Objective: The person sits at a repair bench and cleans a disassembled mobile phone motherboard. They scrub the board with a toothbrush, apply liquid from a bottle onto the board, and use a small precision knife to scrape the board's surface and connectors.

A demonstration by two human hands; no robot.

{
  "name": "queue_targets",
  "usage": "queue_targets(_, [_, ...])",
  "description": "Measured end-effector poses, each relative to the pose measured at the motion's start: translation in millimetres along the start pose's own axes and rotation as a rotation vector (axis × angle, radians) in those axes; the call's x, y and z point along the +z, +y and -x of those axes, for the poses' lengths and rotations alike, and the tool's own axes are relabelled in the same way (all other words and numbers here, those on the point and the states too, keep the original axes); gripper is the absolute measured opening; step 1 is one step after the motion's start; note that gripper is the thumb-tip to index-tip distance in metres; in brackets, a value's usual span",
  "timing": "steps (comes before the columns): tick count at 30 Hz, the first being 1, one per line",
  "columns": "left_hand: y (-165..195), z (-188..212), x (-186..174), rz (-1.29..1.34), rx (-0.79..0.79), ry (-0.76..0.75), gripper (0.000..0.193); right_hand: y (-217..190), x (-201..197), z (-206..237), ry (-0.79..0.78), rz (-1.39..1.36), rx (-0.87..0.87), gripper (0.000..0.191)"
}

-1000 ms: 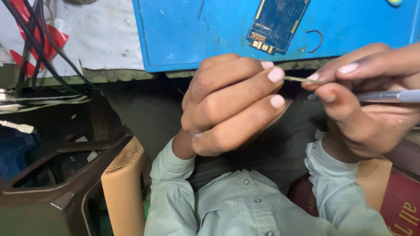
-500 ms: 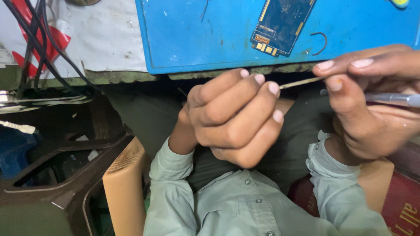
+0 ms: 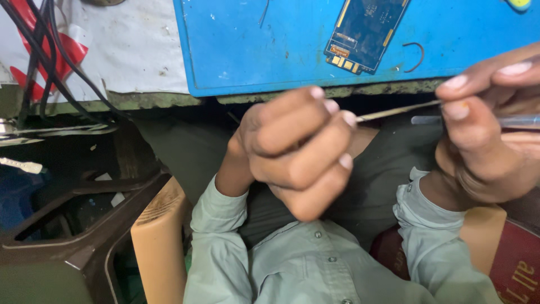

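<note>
My left hand (image 3: 298,149) is curled into a fist in front of my chest and pinches one end of a thin pale strip (image 3: 396,111). My right hand (image 3: 489,129) pinches the strip's other end between thumb and fingers at the right edge. A slim translucent tool (image 3: 478,120) also lies in my right hand's grip. The strip runs taut between both hands, just below the bench edge. Above them a blue circuit board (image 3: 365,31) rests on a blue work mat (image 3: 270,50).
Black cables (image 3: 50,67) cross a white cloth (image 3: 135,50) at the upper left of the bench. A small bent wire (image 3: 415,56) lies on the mat by the board. A dark plastic stool (image 3: 73,225) stands at the lower left, a tan chair edge (image 3: 160,236) beside it.
Both hands have drifted apart and slightly right, and more of the strip shows between them. My left hand has turned so its knuckles face the camera.
</note>
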State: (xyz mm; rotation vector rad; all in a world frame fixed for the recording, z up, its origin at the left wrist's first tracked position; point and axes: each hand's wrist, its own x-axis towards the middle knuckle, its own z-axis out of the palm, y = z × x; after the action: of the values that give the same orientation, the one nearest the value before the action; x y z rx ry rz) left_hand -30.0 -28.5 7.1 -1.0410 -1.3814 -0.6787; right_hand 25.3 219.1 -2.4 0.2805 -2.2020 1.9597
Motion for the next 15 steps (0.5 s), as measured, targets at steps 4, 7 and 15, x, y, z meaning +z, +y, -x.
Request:
queue_targets(4, [-12,-33,-2,-0.150,-0.387,0.158,0.025,1,-2,-8,0.027,-0.001,0.022,0.012])
queue_targets(7, [-3,-17,-19,-0.370,-0.572,-0.180,0.029,2,-4,-14,0.036,-0.005,0.043,0.014])
queue_targets(15, [29,54,-22,-0.406,-0.742,-0.150,0.050,5,-10,-11,0.054,-0.015,0.044,0.020])
